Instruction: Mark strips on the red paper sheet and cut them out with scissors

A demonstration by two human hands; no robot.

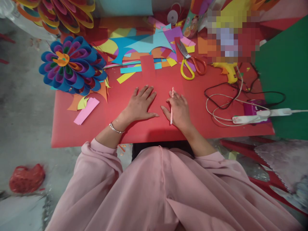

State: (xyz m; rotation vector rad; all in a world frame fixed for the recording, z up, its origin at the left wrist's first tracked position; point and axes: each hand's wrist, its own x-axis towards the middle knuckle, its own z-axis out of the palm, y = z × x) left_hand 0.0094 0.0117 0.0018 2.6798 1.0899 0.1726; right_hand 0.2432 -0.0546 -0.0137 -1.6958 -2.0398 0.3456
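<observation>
My left hand (141, 104) lies flat on the red tabletop (115, 110), fingers spread and holding nothing. A pink patterned pencil (171, 109) stays in my right hand (180, 110), tucked between thumb and fingers while the palm rests low over the red surface. Just beyond both hands is a red paper strip (148, 68). Scissors (187, 61) with one yellow and one red handle lie past my right hand, blades partly apart. Whether a separate red sheet lies under my hands, I cannot tell.
Coloured paper scraps (141, 43) cover the back. A looped blue-and-purple paper flower (72, 64) sits at left near pink strips (87, 110). At right are a yellow glue gun (227, 71), tangled cables and a white power strip (244, 119). A green surface (286, 73) adjoins.
</observation>
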